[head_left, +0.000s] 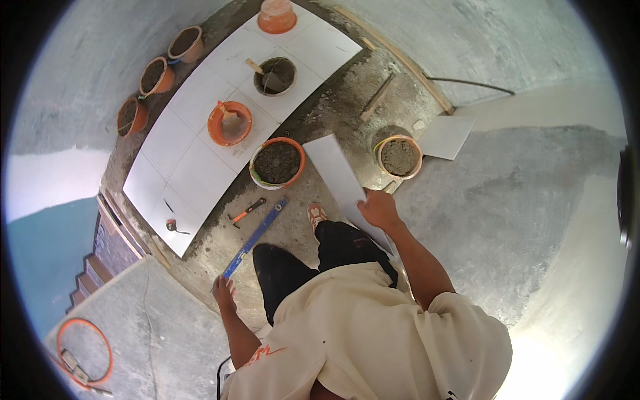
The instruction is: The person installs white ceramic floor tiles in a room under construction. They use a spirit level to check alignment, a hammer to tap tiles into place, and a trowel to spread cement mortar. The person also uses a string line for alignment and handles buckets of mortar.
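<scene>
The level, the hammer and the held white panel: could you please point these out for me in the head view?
Level (258,235): head view, the middle of its blue body.
Hammer (250,209): head view, its handle.
White panel (339,175): head view, its broad face, beyond the hand.

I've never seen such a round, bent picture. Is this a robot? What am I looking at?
No robot: these are a person's bare hands. The single picture comes from a wide fisheye camera on their head, looking down, so straight edges bend. The right hand holds a pale tile. The left hand is at the near end of a blue spirit level; whether it grips it, I can't tell. On the white tiled surface stand two orange buckets and a dark one between them.
</scene>
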The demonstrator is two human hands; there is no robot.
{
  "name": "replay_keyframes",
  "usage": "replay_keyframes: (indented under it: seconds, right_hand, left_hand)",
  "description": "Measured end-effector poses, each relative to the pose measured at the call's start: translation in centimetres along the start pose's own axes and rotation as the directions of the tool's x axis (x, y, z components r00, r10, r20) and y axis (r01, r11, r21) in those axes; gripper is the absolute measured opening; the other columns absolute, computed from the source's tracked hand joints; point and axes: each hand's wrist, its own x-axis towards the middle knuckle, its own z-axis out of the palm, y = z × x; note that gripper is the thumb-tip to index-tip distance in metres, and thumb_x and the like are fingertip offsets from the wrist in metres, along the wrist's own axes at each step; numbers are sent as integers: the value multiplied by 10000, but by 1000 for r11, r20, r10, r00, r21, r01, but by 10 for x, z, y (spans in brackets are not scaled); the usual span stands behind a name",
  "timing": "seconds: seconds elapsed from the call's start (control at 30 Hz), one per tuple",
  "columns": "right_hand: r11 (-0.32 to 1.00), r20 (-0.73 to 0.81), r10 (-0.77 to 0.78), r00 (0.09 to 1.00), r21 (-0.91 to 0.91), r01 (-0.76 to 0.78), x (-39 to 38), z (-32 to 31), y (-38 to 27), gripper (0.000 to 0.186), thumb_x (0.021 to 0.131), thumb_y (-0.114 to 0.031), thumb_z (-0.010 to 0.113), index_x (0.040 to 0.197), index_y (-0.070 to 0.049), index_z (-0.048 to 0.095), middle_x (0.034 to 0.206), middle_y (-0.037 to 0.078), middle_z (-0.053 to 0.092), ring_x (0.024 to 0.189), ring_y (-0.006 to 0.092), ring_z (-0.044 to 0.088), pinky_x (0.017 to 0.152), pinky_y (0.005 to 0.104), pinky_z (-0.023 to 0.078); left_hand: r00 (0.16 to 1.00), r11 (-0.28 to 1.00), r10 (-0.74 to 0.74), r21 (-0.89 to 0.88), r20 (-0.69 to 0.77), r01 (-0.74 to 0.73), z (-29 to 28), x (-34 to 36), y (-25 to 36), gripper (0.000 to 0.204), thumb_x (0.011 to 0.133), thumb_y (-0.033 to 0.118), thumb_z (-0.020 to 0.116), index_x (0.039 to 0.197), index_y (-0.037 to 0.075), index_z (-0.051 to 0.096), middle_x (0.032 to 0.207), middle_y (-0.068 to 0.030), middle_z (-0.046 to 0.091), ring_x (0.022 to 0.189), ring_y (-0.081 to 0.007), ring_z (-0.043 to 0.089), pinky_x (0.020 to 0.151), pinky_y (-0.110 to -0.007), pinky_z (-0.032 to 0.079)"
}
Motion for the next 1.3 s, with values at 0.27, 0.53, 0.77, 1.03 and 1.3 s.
replay_keyframes:
  seconds: [0.27,0.53,0.77,1.03,1.3]
  right_hand:
    - [891,-243,420,874,292,-347,-6,-78,76,361,862,-300,692,1090,-22,724,970,254,735,947,464,697,878,529,543]
    - [714,-375,697,611,433,-549,17,-174,195,372,847,-251,740,970,99,710,943,299,730,934,459,717,845,473,552]
    - [655,-377,755,536,452,-605,120,-243,351,406,826,-265,759,939,119,693,932,302,722,904,443,707,838,483,534]
    - [601,-208,785,583,485,-636,257,-271,538,431,831,-290,770,948,114,674,901,252,707,884,384,689,844,436,511]
    - [562,-60,811,582,358,-746,385,-223,682,436,818,-285,788,989,102,681,936,241,723,901,383,696,847,453,509]
  left_hand:
    - [964,940,134,278,230,-197,140,20,137,492,1022,396,617,1425,118,562,1251,-84,675,1125,-221,668,890,-411,511]
    - [955,883,5,447,296,-143,288,22,189,469,1028,399,599,1412,133,554,1244,-84,678,1111,-230,669,927,-466,497]
    - [965,909,-104,416,240,-5,439,3,192,465,1035,399,581,1421,142,549,1250,-56,674,1098,-224,670,937,-461,499]
    - [756,653,-417,745,505,-137,673,-143,286,624,990,450,655,1483,94,516,1250,-145,662,1134,-241,657,860,-449,581]
    - [820,672,-342,729,458,-127,721,-101,257,545,1006,354,646,1457,69,531,1187,-84,681,1082,-188,674,864,-359,547]
